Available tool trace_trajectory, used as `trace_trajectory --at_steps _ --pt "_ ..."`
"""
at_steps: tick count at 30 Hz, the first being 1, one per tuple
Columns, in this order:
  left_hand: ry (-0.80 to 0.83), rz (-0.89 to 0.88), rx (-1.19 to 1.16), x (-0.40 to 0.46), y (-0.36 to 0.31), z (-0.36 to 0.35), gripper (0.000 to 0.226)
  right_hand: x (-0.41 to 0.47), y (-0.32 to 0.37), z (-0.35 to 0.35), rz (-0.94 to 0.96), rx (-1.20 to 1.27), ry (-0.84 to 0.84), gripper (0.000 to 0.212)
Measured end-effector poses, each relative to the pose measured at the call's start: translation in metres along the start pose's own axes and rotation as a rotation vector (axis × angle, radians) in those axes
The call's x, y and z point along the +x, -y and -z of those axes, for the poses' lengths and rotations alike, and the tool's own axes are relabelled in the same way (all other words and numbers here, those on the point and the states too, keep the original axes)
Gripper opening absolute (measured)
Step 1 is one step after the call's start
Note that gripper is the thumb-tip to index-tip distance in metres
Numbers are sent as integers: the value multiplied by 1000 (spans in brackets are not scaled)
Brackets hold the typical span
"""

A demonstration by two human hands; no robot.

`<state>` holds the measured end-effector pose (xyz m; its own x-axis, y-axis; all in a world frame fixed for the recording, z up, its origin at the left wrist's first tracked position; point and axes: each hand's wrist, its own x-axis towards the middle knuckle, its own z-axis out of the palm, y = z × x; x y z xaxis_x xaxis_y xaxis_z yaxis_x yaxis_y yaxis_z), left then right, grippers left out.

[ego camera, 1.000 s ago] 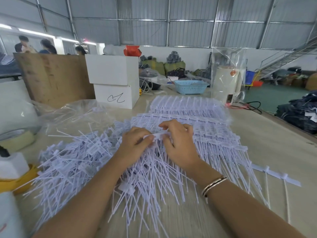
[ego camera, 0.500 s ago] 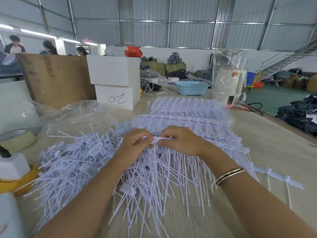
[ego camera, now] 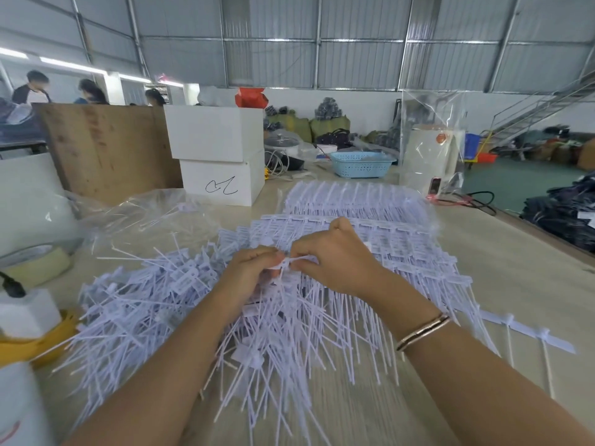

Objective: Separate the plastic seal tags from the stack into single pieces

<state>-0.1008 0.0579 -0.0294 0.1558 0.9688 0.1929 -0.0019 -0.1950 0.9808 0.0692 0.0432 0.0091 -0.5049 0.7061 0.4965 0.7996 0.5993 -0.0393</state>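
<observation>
Mid-frame, your left hand (ego camera: 254, 268) and right hand (ego camera: 335, 262) pinch one thin white plastic tag (ego camera: 291, 261), its flat head lying sideways. Below it, the stack (ego camera: 370, 249) of tags trails long tails toward you.

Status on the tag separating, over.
Left hand and right hand both pinching one seal tag. Joined stack beneath, loose pile left. Nothing blocking.

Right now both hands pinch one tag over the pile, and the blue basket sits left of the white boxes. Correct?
Not quite. The head view shows the basket to the right of the white boxes, not left. The rest holds: left hand and right hand both pinch one tag over the pile.
</observation>
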Motion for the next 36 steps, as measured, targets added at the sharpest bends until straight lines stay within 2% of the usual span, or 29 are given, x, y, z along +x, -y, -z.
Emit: trace_trajectory --at_steps 4,9,12,15,18,21,24,27,29,32,34,36 --pt "-80 26 -79 1 3 1 28 1 4 -2 32 -21 -72 19" --pt "-19 -40 -115 1 2 0 35 1 6 -4 -4 41 -130 20" --pt "-9 -40 -211 0 2 7 23 -1 6 -3 -48 181 -179 17" --pt "-26 -55 -317 2 1 22 26 -5 -1 6 -115 384 -226 17" --pt "-52 -107 -85 0 2 15 30 -8 -3 10 -87 334 -194 17" --pt "-189 -232 247 0 6 3 31 -7 -7 9 -122 259 -103 25" --pt "-288 -350 490 1 8 -1 18 -7 -9 4 -138 223 -5 40" --pt "-319 -462 735 3 13 -4 10 -8 -9 0 -116 297 -21 42" --pt "-325 -522 770 1 12 -5 20 -9 -8 -3 -125 361 -40 46" --pt "-240 -596 631 -3 7 -5 46 -9 -5 -9 -104 371 -37 53" --pt "-127 -586 534 -3 7 -5 42 -9 -2 -12 -68 361 -13 57" --pt "-55 -488 512 -2 7 -7 24 -9 0 -15 -37 363 19 57"
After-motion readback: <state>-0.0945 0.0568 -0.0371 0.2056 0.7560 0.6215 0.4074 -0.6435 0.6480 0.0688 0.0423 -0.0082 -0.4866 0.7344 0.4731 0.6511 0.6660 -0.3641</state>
